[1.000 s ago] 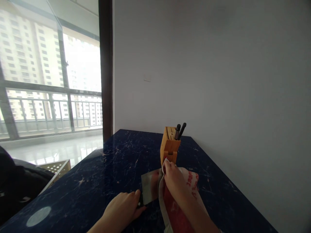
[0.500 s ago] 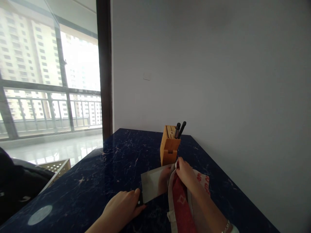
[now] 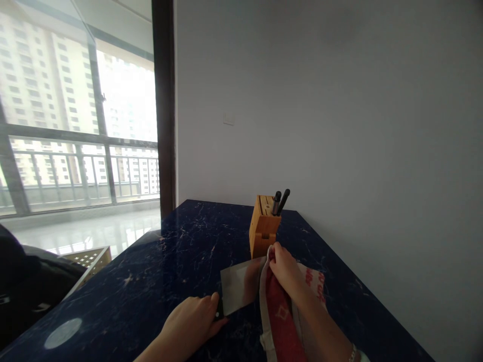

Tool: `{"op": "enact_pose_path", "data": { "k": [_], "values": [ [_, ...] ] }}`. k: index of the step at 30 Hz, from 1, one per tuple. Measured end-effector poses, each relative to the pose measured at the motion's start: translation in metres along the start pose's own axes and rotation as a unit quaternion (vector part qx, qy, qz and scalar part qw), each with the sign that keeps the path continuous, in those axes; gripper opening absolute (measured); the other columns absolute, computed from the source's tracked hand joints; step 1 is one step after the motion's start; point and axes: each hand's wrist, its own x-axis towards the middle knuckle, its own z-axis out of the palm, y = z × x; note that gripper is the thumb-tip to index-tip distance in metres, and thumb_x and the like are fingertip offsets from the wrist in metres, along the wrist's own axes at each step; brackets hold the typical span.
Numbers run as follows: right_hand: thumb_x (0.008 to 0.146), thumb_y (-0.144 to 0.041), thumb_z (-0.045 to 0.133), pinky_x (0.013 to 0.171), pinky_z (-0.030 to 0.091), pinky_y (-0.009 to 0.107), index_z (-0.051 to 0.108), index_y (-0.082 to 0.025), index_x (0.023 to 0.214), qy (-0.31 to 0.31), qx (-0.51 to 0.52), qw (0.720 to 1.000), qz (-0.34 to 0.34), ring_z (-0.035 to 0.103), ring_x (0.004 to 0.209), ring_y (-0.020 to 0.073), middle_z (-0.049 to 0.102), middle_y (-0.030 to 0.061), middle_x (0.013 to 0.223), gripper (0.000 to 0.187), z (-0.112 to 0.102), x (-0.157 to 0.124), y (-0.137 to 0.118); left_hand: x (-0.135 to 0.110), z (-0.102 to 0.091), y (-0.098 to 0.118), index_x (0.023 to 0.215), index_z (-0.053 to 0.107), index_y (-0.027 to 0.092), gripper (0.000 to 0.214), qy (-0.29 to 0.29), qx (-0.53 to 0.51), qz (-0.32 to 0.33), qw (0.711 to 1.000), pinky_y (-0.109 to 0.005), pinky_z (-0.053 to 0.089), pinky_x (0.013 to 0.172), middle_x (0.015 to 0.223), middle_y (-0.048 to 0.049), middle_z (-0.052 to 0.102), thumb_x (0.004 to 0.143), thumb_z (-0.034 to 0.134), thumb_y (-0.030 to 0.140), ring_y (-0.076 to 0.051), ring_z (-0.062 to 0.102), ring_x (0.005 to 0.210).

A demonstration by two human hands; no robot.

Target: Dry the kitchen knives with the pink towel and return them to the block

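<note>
A broad steel cleaver (image 3: 238,287) lies over the dark marble table (image 3: 181,251) with its blade pointing right. My left hand (image 3: 192,321) is wrapped round its black handle. My right hand (image 3: 286,271) pinches a red and white cloth (image 3: 281,314) against the blade's far right end, fingers closed. The cloth hangs down under my right forearm. Just behind the blade stands a wooden knife block (image 3: 263,226) with two black handles sticking out of it.
A grey wall runs along the table's right side. A large window with a railing fills the left. Below the table's left edge are a perforated wooden box (image 3: 88,259) and a dark bag (image 3: 26,281). A pale round spot (image 3: 62,333) marks the table's near left.
My right hand slid the cloth rightwards along the blade from near its middle to its far end, uncovering more steel. The left hand kept its hold on the handle.
</note>
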Motion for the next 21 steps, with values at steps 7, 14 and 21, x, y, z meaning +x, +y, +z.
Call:
{"op": "enact_pose_path", "data": {
  "k": [7,14,21],
  "values": [
    [0.073,-0.008,0.045,0.061,0.035,0.024,0.048,-0.014,0.095,-0.029,-0.001,1.000,0.007,0.061,0.077,0.0182,0.064,0.0085,0.081,0.023,0.0041,-0.0019,0.0017,-0.0005,0.0026,0.0006,0.095,0.057,0.017,0.040,0.004,0.004,-0.004,1.000,-0.035,0.050,0.060,0.080,-0.0102,0.068,0.083,0.035,0.049,-0.029,0.065,0.073],
    [0.076,-0.006,0.038,0.066,0.035,0.023,0.047,-0.013,0.098,-0.015,0.014,1.000,-0.005,0.060,0.083,0.0168,0.063,0.0096,0.088,0.025,0.0036,-0.0017,0.0041,-0.0002,0.0022,0.0007,0.093,0.057,0.017,0.038,0.013,0.008,0.002,1.000,-0.035,0.050,0.059,0.079,-0.0100,0.068,0.084,0.036,0.047,-0.028,0.066,0.071],
    [0.076,-0.006,0.038,0.070,0.035,0.023,0.048,-0.016,0.094,0.000,0.035,0.999,-0.020,0.058,0.086,0.0156,0.061,0.0090,0.093,0.023,0.0009,-0.0015,-0.0030,0.0002,0.0033,0.0003,0.093,0.057,0.017,0.039,0.012,0.006,0.005,1.000,-0.035,0.050,0.058,0.078,-0.0101,0.068,0.084,0.035,0.048,-0.029,0.066,0.070]
  ]
}}
